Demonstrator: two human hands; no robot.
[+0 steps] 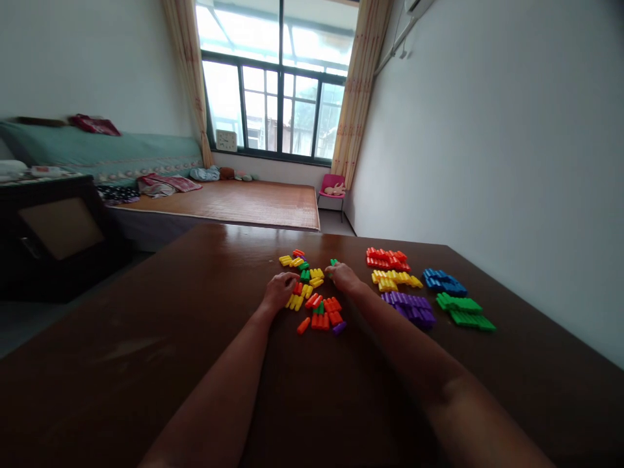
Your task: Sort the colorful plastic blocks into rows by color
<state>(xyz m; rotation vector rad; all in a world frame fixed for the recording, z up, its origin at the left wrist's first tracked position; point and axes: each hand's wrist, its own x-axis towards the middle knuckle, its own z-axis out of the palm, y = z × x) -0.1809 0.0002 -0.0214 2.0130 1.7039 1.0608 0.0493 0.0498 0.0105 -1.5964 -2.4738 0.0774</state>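
A mixed pile of small ridged plastic pieces lies mid-table, including yellow pieces (295, 301), orange-red pieces (320, 321), dark green pieces (305, 275) and a purple piece (340, 328). At the pile's left edge is my left hand (281, 290), fingers curled in beside a red piece (297, 288); whatever its fingertips hold is hidden. My right hand (342, 277) is at the pile's right side, its fingers closed on a green plastic piece (334, 262) that sticks out beyond them.
Right of my right arm lie sorted groups: red (387, 259), yellow (396, 279), blue (444, 282), purple (409, 308) and green (467, 312). They rest on a dark glossy table (146, 331). Beyond stand a bed (253, 198), a pink chair (333, 182) and a dark cabinet (53, 234).
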